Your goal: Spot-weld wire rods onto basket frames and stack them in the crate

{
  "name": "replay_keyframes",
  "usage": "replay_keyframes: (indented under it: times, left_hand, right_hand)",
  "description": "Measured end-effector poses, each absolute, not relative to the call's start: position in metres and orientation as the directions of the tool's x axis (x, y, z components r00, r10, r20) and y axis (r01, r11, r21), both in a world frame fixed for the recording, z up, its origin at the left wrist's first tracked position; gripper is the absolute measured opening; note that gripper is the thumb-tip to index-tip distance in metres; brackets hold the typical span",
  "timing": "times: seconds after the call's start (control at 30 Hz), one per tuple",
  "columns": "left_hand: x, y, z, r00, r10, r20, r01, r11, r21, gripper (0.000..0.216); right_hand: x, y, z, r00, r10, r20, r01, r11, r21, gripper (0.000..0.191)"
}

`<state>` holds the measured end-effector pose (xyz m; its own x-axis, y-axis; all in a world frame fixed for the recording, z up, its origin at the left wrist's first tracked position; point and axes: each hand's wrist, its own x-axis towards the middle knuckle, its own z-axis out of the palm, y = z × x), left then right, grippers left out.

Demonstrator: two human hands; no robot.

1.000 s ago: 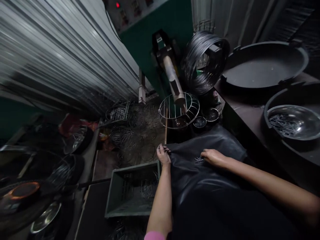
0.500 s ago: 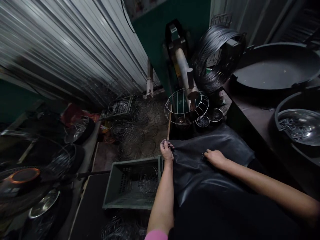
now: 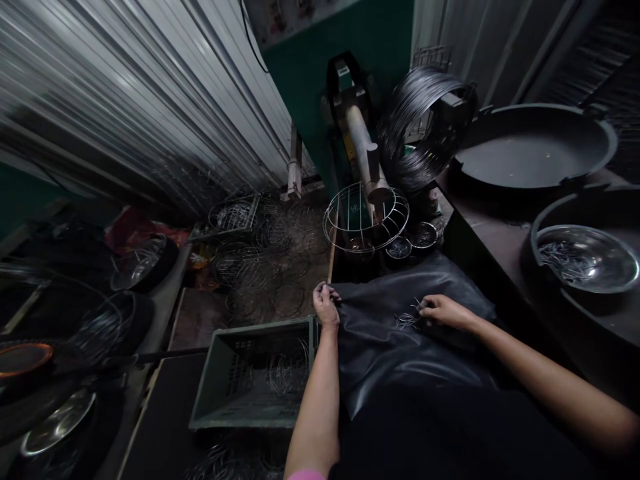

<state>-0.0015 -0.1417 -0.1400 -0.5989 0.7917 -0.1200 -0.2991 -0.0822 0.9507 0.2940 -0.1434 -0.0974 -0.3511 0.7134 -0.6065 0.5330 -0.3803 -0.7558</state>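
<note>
Across my lap lies a black, leather-like sheet (image 3: 373, 353). At its far left corner is my left hand (image 3: 326, 305), closed with the fingers curled in; what they hold, if anything, is hidden. My right hand (image 3: 440, 312) is over the sheet, thumb and fingers pinched on short pieces of wire (image 3: 417, 304). Just left of those fingertips, a small heap of similar wire pieces (image 3: 406, 321) rests on the sheet. Beyond my hands, a round wire frame (image 3: 367, 248) hangs around the end of a machine's metal arm (image 3: 361, 137).
A green plastic crate (image 3: 200, 393) with wire rings stands at left, more wire rings (image 3: 245, 263) behind it. Beyond the sheet are small bowls (image 3: 399, 249). Right of the machine are a wire coil (image 3: 393, 150), a large pan (image 3: 530, 157) and a steel bowl (image 3: 607, 257) of metal pieces.
My right hand has shifted slightly right across the sheet, and the small heap of wire pieces now shows beside it. My left hand keeps its place at the sheet's corner. The view has shifted slightly.
</note>
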Motion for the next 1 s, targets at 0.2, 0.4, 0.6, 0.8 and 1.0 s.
replay_keyframes:
  times: [0.2,0.4,0.6,0.8,1.0]
  left_hand:
    - [0.025,-0.137,-0.119,-0.48,0.858,-0.182,-0.311,0.027,0.95,0.034]
    - [0.109,-0.137,-0.09,0.095,0.971,-0.218,-0.465,0.237,0.853,0.044]
    - [0.15,-0.149,-0.088,0.29,0.889,-0.355,-0.535,0.459,0.709,0.05]
    - [0.162,-0.161,-0.092,0.156,0.919,-0.363,-0.571,0.384,0.725,0.048]
    - [0.151,-0.158,-0.091,0.021,0.952,-0.305,-0.487,0.276,0.829,0.039]
  right_hand:
    - [0.293,-0.149,-0.091,-0.401,0.708,-0.581,0.235,-0.534,-0.812,0.017]
    - [0.281,-0.151,-0.081,-0.446,0.698,-0.561,0.17,-0.549,-0.818,0.02]
    - [0.282,-0.147,-0.088,-0.38,0.749,-0.542,0.22,-0.496,-0.84,0.022]
    - [0.278,-0.148,-0.096,-0.449,0.733,-0.511,0.242,-0.451,-0.859,0.02]
    - [0.302,-0.143,-0.083,-0.312,0.846,-0.433,0.298,-0.345,-0.89,0.02]
